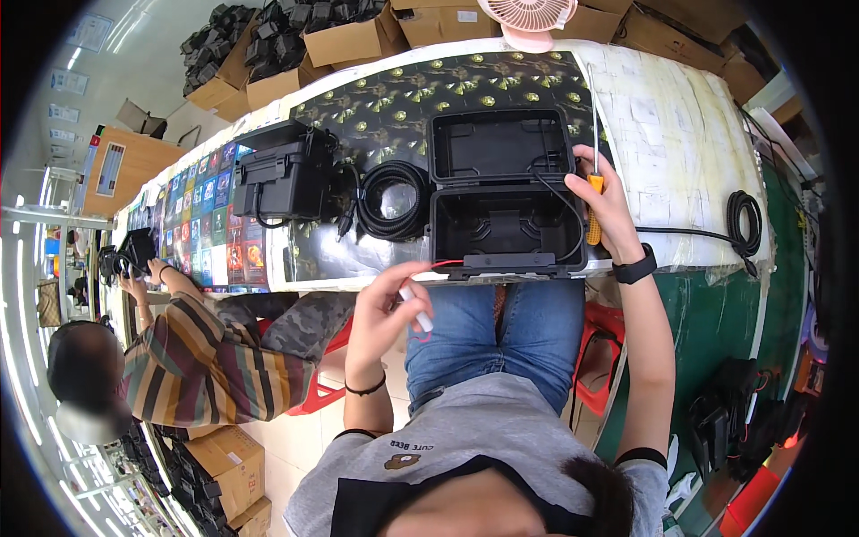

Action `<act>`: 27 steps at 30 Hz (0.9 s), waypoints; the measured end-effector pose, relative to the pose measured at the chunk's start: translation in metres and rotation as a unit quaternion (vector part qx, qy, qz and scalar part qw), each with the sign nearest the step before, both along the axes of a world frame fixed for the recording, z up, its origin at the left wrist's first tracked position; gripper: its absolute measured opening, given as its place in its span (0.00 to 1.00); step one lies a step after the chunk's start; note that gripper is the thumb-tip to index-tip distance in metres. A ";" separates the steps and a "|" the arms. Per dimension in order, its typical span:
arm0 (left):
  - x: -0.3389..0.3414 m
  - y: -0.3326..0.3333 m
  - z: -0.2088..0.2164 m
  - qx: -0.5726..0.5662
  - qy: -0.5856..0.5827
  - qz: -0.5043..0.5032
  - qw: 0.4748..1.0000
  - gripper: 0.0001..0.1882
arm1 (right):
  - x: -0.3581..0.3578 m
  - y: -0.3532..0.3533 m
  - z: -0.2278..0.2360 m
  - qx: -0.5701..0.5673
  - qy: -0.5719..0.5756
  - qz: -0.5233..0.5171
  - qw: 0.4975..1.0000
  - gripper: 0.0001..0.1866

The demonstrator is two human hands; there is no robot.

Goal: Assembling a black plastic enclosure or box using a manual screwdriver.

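In front of me lies an open black plastic box, its lid [499,125] tipped back on the far side and its hollow base [447,224] nearer. Against the right side of the box, my right hand [610,204] is closed round the yellow handle of a screwdriver [594,134], whose shaft points away from me. Just off the near left corner, my left hand [380,313] pinches a small white cylinder [417,307] with thin red wire at its ends. One red wire [449,262] runs toward the base. Inside, a thin black cable crosses the right side.
Left of the box sit a coiled black cable [394,231] and a second black box [284,183]. Another cable coil [744,224] lies at the right edge. A pink fan [528,20] and cartons [358,38] stand beyond. A co-worker in stripes [192,358] works at left.
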State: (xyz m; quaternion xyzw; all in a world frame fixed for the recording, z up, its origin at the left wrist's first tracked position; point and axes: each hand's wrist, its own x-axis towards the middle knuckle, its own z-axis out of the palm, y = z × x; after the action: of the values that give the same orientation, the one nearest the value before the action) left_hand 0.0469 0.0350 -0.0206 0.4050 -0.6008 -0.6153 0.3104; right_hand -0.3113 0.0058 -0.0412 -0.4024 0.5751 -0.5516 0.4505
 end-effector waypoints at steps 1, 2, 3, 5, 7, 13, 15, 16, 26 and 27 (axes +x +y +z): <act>-0.003 -0.005 0.003 0.042 0.223 -0.017 0.974 0.22 | 0.000 0.000 0.000 0.000 0.000 0.001 1.000 0.25; -0.013 -0.003 0.004 0.070 0.330 0.017 0.941 0.16 | 0.001 0.000 -0.001 -0.005 -0.007 0.004 1.000 0.23; -0.021 -0.005 0.007 0.068 0.330 0.018 0.941 0.16 | 0.001 0.000 -0.001 -0.010 -0.014 0.008 1.000 0.21; -0.033 -0.015 0.011 0.066 0.315 0.036 0.946 0.14 | 0.000 0.002 -0.003 -0.027 -0.021 0.014 0.999 0.20; -0.050 -0.024 0.017 0.021 0.192 0.095 0.977 0.11 | -0.003 0.004 -0.007 -0.044 -0.027 0.021 0.998 0.20; -0.088 -0.027 0.027 -0.428 -0.273 0.092 0.857 0.09 | -0.001 0.002 -0.009 -0.080 -0.009 0.038 0.996 0.22; -0.093 -0.027 0.027 -0.445 -0.289 0.041 0.846 0.17 | -0.004 0.003 -0.009 -0.076 -0.001 0.038 0.996 0.23; -0.098 -0.025 0.034 -0.439 -0.278 0.015 0.854 0.23 | -0.004 0.002 -0.008 -0.076 -0.001 0.040 0.996 0.23; -0.096 -0.021 0.034 -0.393 -0.338 -0.185 0.835 0.47 | 0.002 0.005 0.008 -0.093 -0.068 0.057 0.992 0.24; -0.097 -0.020 0.034 -0.389 -0.348 -0.188 0.832 0.48 | 0.001 0.006 0.008 -0.097 -0.073 0.060 0.991 0.24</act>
State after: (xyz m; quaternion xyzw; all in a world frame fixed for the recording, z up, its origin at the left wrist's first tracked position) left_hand -0.0498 0.0148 0.0137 0.3169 -0.9236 -0.1955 0.0908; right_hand -0.3102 0.0114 -0.0332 -0.4367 0.4593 -0.6045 0.4826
